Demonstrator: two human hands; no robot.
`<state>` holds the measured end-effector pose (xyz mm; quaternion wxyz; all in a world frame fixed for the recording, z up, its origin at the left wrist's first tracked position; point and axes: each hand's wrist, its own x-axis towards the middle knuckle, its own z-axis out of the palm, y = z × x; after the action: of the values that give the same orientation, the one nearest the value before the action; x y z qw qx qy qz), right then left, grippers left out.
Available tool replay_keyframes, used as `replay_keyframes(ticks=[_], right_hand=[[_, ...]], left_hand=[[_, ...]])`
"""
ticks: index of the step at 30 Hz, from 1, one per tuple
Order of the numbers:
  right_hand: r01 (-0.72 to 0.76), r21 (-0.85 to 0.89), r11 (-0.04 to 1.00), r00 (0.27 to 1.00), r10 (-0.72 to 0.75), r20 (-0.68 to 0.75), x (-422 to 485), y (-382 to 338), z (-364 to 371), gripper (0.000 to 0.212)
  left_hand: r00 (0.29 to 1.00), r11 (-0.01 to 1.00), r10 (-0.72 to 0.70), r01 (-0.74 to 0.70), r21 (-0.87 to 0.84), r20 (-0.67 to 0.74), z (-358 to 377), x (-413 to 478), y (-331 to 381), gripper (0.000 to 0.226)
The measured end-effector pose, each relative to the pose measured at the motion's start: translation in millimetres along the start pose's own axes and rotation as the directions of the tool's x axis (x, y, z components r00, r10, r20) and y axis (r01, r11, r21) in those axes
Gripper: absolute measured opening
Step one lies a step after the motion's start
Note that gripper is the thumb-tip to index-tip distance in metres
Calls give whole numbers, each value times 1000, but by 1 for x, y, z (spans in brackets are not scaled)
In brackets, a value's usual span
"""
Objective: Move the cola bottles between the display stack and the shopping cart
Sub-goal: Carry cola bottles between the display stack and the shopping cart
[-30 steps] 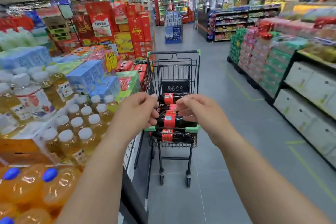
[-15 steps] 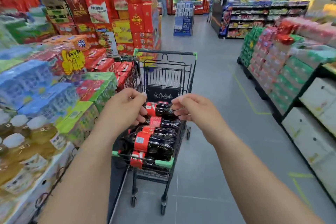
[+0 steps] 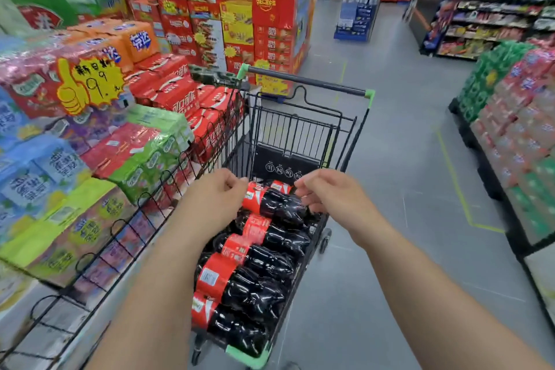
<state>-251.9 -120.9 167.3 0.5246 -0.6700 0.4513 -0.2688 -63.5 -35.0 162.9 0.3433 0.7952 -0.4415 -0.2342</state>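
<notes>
Beside the fenced display stack (image 3: 168, 105), left hand (image 3: 214, 201) and right hand (image 3: 333, 196) fingers grasp the cart's (image 3: 306, 81) top bottle (image 3: 276, 204).

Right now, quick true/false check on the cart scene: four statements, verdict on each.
1. The cola bottles lie on their sides in the shopping cart. True.
2. Both hands grip the cart's push bar. False: the left hand and right hand hold the farthest bottle; the handle bar lies beyond them, untouched.
3. The stacked goods stand to the right of the cart. False: the display stack is on its left.
4. The bottle labels are red. True.
</notes>
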Motion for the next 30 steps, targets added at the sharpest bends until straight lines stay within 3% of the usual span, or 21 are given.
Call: replay_keyframes(ticks=[9, 16, 24, 30], right_hand=[[-11, -302, 953, 981, 69, 183, 130, 43, 0, 30], [183, -621, 762, 863, 178, 472, 219, 81, 9, 31], [216, -678, 702, 685, 386, 618, 314, 125, 14, 30], [152, -669, 727, 611, 463, 642, 355, 163, 31, 32]], left_hand=[[987, 941, -152, 130, 312, 48, 40, 94, -18, 30], [908, 853, -402, 327, 407, 114, 83, 151, -37, 36], [723, 729, -681, 654, 202, 117, 140, 219, -52, 37], [544, 522, -831, 835, -173, 119, 173, 253, -84, 39]])
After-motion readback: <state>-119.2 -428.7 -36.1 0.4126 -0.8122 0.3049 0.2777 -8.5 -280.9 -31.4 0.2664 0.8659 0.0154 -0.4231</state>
